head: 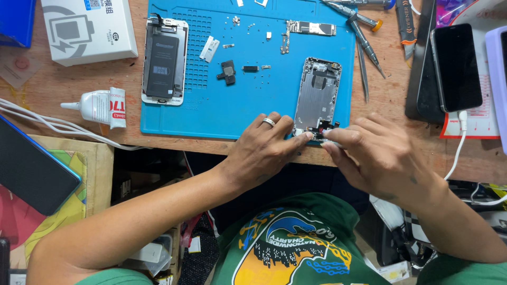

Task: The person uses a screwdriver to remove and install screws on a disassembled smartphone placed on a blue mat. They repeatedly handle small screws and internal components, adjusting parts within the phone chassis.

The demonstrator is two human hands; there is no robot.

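Left grip: fingers pressed together on the phone shell bottom edge.
Right grip: pinching a small part beside it.
Under both: blue mat.

The right hand hides whatever its fingertips pinch at the phone housing's bottom end. At the blue mat's far edge, tiny screws are too small to tell apart, and the picture's top edge crops the tweezers.

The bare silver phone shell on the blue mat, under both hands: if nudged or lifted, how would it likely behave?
The phone shell looks like a thin, emptied metal housing, so probably stiff and light for its size. Lying flat on the blue mat, it should slide rather than roll or tip. The left hand and right hand pinch small parts at its lower end; those look fragile.
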